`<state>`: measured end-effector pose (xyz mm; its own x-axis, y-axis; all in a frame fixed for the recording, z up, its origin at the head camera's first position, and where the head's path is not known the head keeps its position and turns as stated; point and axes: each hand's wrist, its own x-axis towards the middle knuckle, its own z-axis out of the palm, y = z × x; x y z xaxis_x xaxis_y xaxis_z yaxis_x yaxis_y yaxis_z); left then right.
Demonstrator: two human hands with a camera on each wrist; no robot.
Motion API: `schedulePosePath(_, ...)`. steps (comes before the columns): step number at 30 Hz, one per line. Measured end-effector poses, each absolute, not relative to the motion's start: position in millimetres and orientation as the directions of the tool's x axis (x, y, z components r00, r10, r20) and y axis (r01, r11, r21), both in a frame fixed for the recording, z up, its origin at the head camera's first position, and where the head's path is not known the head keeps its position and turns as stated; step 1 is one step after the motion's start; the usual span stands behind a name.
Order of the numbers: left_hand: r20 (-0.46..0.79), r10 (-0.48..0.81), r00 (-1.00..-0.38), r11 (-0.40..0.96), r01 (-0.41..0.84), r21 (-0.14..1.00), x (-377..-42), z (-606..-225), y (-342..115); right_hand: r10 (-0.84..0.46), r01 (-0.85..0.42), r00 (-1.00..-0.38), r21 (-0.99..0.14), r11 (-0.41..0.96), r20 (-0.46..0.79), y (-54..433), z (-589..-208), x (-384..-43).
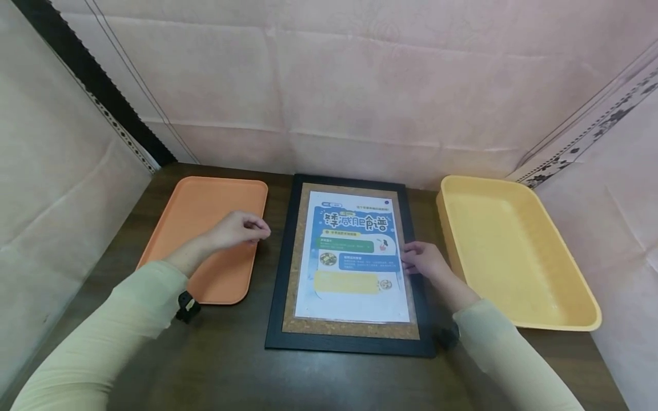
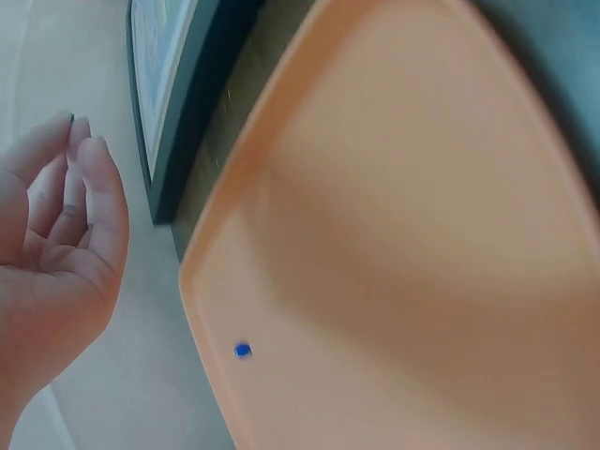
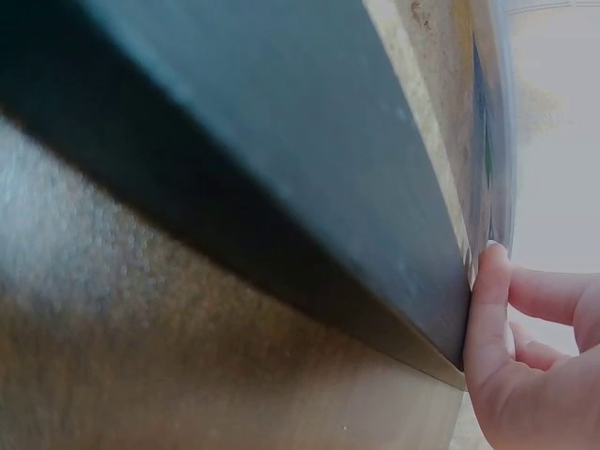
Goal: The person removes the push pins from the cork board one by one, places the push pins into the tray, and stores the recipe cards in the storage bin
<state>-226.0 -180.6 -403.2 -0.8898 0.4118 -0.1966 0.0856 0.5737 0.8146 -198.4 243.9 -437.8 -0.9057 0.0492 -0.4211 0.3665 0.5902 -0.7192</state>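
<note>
A corkboard [image 1: 350, 329] with a black frame lies on the table. On it is a printed blue-and-white poster [image 1: 354, 308]. My right hand [image 1: 425, 261] is at the poster's right edge, thumb and finger pinching that edge beside the frame; in the right wrist view the fingertips [image 3: 494, 258] meet the sheet's side. My left hand [image 1: 233, 230] hovers over the right part of the orange tray [image 1: 216, 197], its fingertips together. A tiny dark thing [image 2: 72, 117] shows at those tips, too small to identify. One small blue thing [image 2: 243, 350] lies in the tray.
A deep yellow tray [image 1: 514, 251] stands at the right, beside my right forearm. Pale cloth walls [image 1: 329, 85] enclose the back and both sides. The dark wooden table [image 1: 247, 365] extends in front of the board.
</note>
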Motion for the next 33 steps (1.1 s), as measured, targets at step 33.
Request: schedulePosePath(33, -0.297, 0.161, -0.941, 0.700, -0.104, 0.707, -252, -427, -250, 0.068, 0.385, -0.902, -0.725, 0.570, -0.426, 245, -438, -197)
